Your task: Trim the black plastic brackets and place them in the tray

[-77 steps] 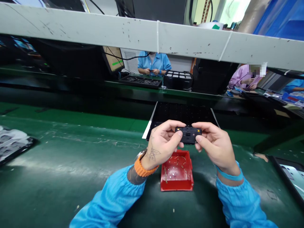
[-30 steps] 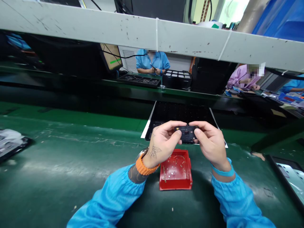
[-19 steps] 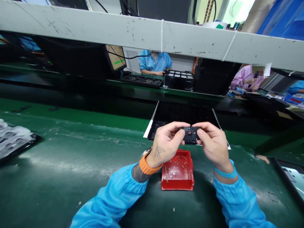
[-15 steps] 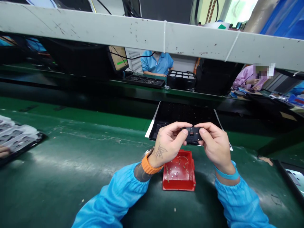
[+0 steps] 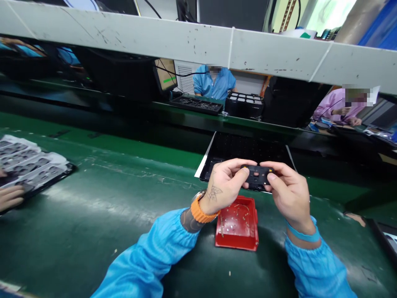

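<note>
You have the black plastic part pinched at both ends: the fingers of your left hand are clamped on one end, those of your right hand on the other. It is held up just past the far edge of the red bin, in front of the black tray. If either thumb presses harder than the other, the thin piece could bend or slip out. A slip would likely drop it among the scraps in the bin, or onto the tabletop. Your bare thumbs sit near the yellow patches at its ends, so pressing there might smudge or lift them.
</note>
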`<action>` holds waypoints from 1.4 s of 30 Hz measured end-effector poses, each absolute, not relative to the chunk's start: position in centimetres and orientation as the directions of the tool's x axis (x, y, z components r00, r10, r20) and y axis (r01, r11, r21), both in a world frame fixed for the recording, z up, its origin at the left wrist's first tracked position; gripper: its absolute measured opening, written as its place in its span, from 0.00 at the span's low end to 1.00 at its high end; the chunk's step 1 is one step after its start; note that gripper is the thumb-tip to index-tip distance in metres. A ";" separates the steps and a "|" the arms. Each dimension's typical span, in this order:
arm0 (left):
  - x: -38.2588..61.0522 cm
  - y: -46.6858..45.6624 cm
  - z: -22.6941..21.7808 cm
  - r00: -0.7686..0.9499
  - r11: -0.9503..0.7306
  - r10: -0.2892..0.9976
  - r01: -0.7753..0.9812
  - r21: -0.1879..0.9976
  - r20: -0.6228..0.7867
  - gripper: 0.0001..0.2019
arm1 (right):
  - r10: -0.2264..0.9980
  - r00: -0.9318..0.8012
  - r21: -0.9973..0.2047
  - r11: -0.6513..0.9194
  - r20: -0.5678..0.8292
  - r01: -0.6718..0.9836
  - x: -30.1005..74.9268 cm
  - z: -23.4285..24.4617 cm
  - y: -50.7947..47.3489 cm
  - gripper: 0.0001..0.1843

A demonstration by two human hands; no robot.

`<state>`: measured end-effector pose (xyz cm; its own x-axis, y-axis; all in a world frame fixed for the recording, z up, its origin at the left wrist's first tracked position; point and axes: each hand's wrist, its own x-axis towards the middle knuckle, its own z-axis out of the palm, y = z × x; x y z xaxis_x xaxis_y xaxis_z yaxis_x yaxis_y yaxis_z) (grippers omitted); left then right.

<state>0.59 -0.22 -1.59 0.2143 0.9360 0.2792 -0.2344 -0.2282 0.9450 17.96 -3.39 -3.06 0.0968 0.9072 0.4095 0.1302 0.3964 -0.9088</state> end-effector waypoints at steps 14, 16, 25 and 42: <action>0.8 -0.5 -1.8 0.244 -0.237 0.924 -0.237 0.942 0.293 0.11 | 0.902 0.185 -0.920 0.373 0.390 0.122 17.1 -2.9 -3.3 0.08; 0.7 -0.6 -1.8 0.236 -0.239 0.926 -0.240 0.941 0.295 0.11 | 0.902 0.188 -0.921 0.374 0.389 0.111 17.0 -2.9 -3.3 0.08; 0.7 -0.4 -1.9 0.229 -0.270 0.921 -0.208 0.940 0.315 0.14 | 0.934 0.181 -0.947 0.319 0.308 -0.033 16.7 -3.5 -2.6 0.09; 1.7 -1.3 -3.1 0.267 -0.250 0.895 -0.366 0.897 0.358 0.23 | 0.925 0.270 -0.940 0.313 0.268 -0.136 16.3 -3.9 -2.1 0.08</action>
